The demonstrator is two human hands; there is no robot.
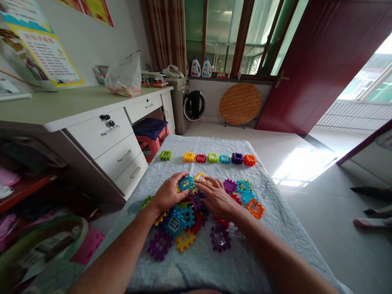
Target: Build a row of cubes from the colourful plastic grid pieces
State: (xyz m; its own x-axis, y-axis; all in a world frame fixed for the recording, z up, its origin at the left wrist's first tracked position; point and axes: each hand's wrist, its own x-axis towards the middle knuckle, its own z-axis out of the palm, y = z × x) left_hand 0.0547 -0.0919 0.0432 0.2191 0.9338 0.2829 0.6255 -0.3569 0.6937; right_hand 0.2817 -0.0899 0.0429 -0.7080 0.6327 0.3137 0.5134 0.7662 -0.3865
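Note:
My left hand (pixel 169 192) grips a blue interlocking block (pixel 186 183) between thumb and fingers, with a bit of yellow showing beside it. My right hand (pixel 217 197) lies over the pile, fingers stretched out and apart, its fingertips close to a yellow window-pattern block (pixel 200 177); whether they touch it I cannot tell. Under and between my hands are loose notched blocks: blue (pixel 174 223), purple (pixel 159 244), yellow (pixel 185 240) and red ones partly hidden. Nearer me on the right sits a dark purple block (pixel 220 237).
Across the far part of the cloth-covered table (pixel 211 143) runs a row of coloured blocks, from green (pixel 165 155) to orange (pixel 250 159). Right of my hands lie an orange piece (pixel 255 208) and several others. A white desk (pixel 101 122) stands left; a red stool (pixel 153 143) is beside it.

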